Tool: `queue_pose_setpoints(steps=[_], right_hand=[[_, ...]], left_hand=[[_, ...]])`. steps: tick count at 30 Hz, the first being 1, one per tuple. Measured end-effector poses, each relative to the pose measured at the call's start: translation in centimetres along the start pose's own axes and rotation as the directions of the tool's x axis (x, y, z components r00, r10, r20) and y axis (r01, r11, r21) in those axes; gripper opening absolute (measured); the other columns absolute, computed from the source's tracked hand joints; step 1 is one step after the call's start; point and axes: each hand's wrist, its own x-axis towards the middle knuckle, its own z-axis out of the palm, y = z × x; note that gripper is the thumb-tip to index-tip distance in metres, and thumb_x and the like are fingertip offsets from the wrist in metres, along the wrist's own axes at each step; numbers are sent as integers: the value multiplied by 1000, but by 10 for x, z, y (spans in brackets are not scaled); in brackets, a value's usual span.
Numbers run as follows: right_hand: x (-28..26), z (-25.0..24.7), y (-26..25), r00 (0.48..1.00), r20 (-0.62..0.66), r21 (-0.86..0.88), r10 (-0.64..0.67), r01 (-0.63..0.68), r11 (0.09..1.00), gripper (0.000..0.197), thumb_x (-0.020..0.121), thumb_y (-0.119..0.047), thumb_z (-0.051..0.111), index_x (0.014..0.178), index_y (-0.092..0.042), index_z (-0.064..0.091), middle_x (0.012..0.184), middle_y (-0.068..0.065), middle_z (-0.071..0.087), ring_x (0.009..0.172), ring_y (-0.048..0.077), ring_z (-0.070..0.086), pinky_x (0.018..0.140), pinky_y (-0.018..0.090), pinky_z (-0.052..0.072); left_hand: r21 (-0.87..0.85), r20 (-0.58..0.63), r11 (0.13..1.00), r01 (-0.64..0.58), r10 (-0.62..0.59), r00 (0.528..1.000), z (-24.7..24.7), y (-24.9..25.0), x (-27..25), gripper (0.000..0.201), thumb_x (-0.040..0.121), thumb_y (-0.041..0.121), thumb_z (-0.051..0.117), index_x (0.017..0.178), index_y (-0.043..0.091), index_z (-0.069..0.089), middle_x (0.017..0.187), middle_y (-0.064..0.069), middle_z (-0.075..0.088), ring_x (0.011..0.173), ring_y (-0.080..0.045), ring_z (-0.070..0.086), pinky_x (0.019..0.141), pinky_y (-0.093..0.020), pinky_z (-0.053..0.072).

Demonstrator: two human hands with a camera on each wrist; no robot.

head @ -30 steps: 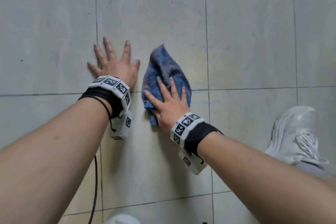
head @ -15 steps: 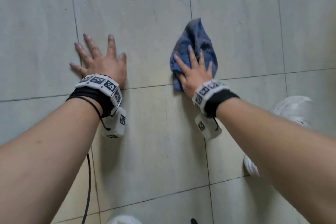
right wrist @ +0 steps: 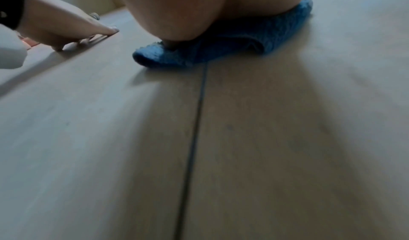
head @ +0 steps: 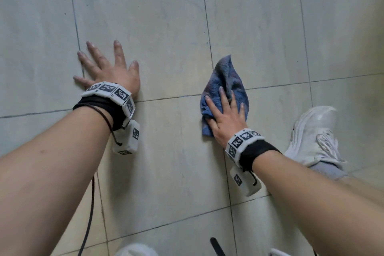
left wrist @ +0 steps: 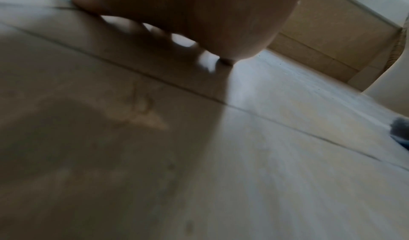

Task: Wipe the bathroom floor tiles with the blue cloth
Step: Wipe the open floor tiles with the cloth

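Floor: pale grey-beige square floor tiles [head: 162, 27] with thin dark grout lines and a few dark specks far ahead.
Room: the left wrist view shows a tan tiled wall base [left wrist: 327, 33] at the floor's far edge.
Cloth: crumpled blue terry cloth [head: 226, 81] lies across a grout crossing.
Right hand [head: 226, 118]: flat on the cloth, fingers straight, pressing.
Left hand [head: 112, 70]: spread flat on bare tile, well apart from the cloth.
Near edge: white sneaker [head: 313, 135] beside the right forearm; bare tile between the hands.
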Motion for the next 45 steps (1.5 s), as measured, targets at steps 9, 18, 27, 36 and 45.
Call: queue_pose_setpoints(steps=[9,18,27,36,45], right_hand=[[-39,39,7,996,40,41,83,-84,996,62,102,-51,24,150,-41,-15,144,-6,-44,145,30,-28,115,55,-12],[60,-42,-29,995,-98,39,9,-5,999,59,102,-50,24,153,-43,-4,160,-3,-25,147,30,-22,116,59,-7],[17,-17,20,1000,-25,0,6,-6,1000,64,101,-50,32,153,-42,-5,160,-4,-25,148,26,-21,118,52,-8],[-17,14,23,996,73,-26,43,-41,999,64,101,-51,28,149,-43,-15,148,-7,-42,145,29,-29,116,55,-12],[50,-39,-24,999,-40,29,-5,6,1000,60,102,-49,26,153,-43,-5,158,-1,-31,145,31,-27,115,60,-8]], left_hand=[[19,-18,999,-51,51,999,8,12,-8,64,103,54,26,158,36,-1,163,-16,-21,149,-41,-19,112,-71,-2],[40,9,996,-84,84,996,14,22,-14,65,101,57,26,157,38,-1,163,-13,-23,149,-39,-20,111,-71,0],[31,37,996,-86,85,996,9,22,-11,67,101,57,28,157,38,-4,162,-13,-24,148,-39,-22,110,-73,1],[27,30,996,-87,86,996,9,23,-12,67,101,57,29,157,37,-2,162,-14,-25,148,-39,-22,110,-73,-2],[-6,37,998,-65,66,997,6,25,-11,68,100,58,32,157,39,0,163,-11,-24,149,-38,-22,111,-72,0]])
